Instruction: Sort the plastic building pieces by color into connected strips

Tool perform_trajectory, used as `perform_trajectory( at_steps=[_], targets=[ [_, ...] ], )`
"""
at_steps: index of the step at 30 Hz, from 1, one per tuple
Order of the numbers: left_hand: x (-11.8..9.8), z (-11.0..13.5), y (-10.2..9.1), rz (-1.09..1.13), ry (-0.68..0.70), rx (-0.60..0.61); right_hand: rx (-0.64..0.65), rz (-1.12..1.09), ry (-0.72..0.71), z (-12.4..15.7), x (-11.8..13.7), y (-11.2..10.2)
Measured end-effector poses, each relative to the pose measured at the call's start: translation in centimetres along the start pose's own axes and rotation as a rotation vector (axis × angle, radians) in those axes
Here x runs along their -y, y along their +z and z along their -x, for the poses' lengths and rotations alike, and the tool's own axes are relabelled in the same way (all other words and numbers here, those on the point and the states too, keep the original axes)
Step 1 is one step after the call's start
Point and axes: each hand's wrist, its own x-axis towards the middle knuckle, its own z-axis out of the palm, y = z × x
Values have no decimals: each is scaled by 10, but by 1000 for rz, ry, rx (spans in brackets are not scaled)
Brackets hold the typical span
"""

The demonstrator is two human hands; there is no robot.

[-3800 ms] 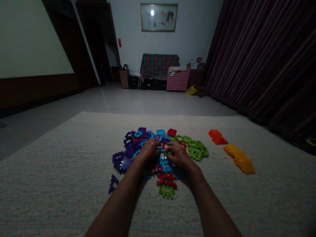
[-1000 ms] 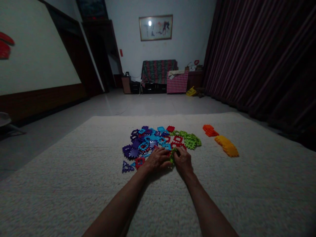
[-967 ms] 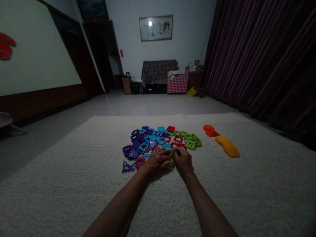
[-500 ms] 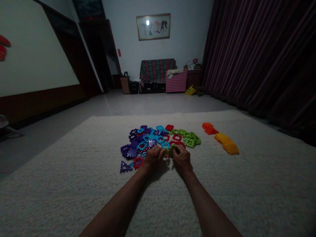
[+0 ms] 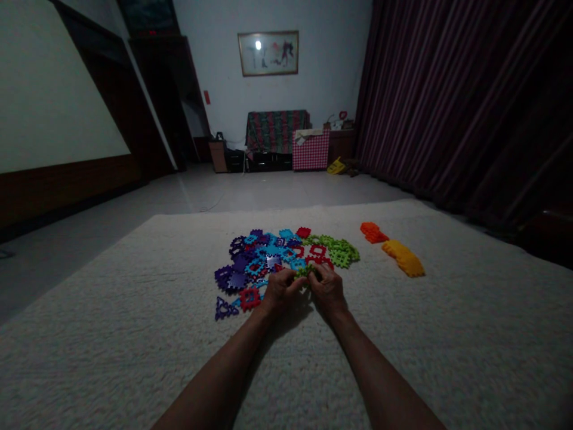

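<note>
Between my two hands is a green toothed building piece (image 5: 304, 272), partly covered by my fingers. My left hand (image 5: 283, 289) pinches its left side, and my right hand (image 5: 327, 286) is closed on its right side. Just beyond lies a loose heap of toothed plastic pieces: purple ones (image 5: 230, 278) on the left, light blue ones (image 5: 255, 266) in the middle, red ones (image 5: 317, 251) and green ones (image 5: 341, 254) on the right. Close to my left wrist lie a red square piece (image 5: 249, 298) and a purple triangular piece (image 5: 225, 309).
Orange pieces (image 5: 372, 232) and a row of yellow pieces (image 5: 404, 258) lie at the right on the cream textured mat (image 5: 134, 334). Farther off are a low cabinet under a patterned cloth (image 5: 277, 130), a checked cloth (image 5: 311, 150) and dark curtains (image 5: 416, 101).
My hands have come closer together around the green piece, the left one shifting inward. The whole view has turned slightly to the right.
</note>
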Motion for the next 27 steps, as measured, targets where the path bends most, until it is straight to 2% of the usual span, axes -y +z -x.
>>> perform_trajectory(
  at_steps=[6,11,18,27],
  targets=[
    [-3,0,2,70,-37,-47,-16,-11,-90,3,4,0],
    [-3,-1,2,141,-58,-81,31,-95,-132,3,8,-3],
    [0,-2,4,162,-26,-70,71,-148,-72,3,7,-5],
    [5,-1,5,37,44,-74,-13,-196,-46,5,9,0]
  ],
)
